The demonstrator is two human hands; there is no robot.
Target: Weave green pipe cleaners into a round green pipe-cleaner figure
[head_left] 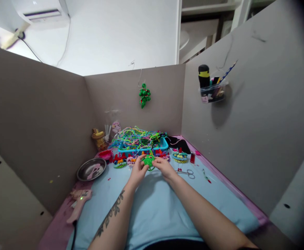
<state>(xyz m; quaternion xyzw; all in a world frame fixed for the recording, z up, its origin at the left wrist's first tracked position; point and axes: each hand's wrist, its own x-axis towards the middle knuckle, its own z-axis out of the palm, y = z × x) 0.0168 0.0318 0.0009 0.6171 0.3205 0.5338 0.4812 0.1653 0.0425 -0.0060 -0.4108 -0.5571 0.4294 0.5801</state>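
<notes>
Between my two hands is a green bundle of fuzzy craft stems (149,161), held above the light blue cloth. My left hand (138,167) grips its left side with the fingers closed. On the opposite side, my right hand (163,166) pinches the bundle's edge between thumb and fingers. Just behind the hands, several colourful fuzzy pieces stand in a row, among them a blue and yellow ring-shaped one (180,156) and a green and orange one (120,161). A pair of scissors (188,173) lies to the right of my right hand.
A blue tray (131,151) heaped with coloured stems stands at the back. At left are a metal bowl (80,172) and a pink glue gun (79,207) with a lit green light. Grey panels enclose the table; a clear holder (212,93) hangs at right, a green ornament (144,95) behind.
</notes>
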